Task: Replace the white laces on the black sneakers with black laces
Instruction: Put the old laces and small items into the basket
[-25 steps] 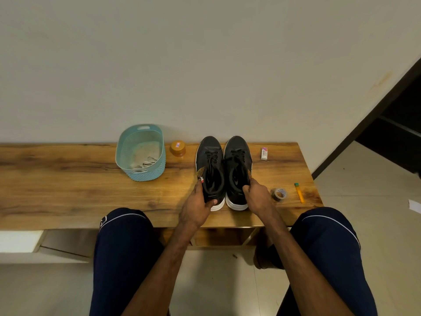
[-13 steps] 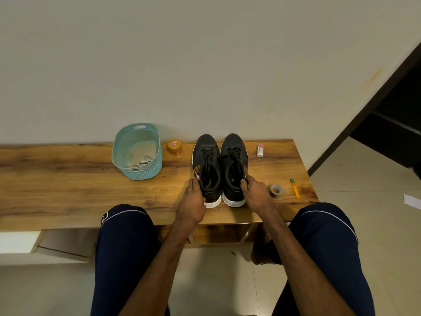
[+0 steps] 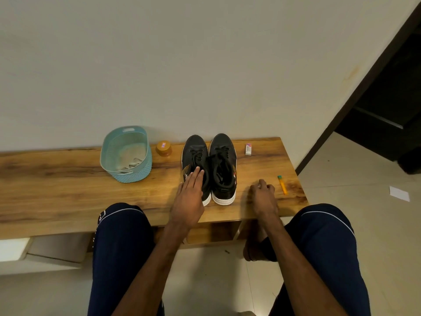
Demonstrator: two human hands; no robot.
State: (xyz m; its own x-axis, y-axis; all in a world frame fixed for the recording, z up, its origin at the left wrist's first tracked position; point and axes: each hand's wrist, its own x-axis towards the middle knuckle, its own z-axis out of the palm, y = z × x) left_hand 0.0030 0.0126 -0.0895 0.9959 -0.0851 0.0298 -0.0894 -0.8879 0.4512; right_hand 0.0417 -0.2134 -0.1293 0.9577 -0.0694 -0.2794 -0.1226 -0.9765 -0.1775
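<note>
The left hand (image 3: 188,195) lies flat, fingers straight and close together, fingertips resting on the left sneaker (image 3: 193,142) near its opening. The right hand (image 3: 262,195) sits on the wooden desk (image 3: 57,185) just right of the right sneaker (image 3: 224,142), fingers curled under; whether they grip anything I cannot tell. The pair stands side by side at centre frame, toes to the wall, heels to the person, long axes running up the frame. Matte black uppers, black laces (image 3: 196,154), white ribbed soles. A teal textured plastic basket (image 3: 134,176) stands further left.
</note>
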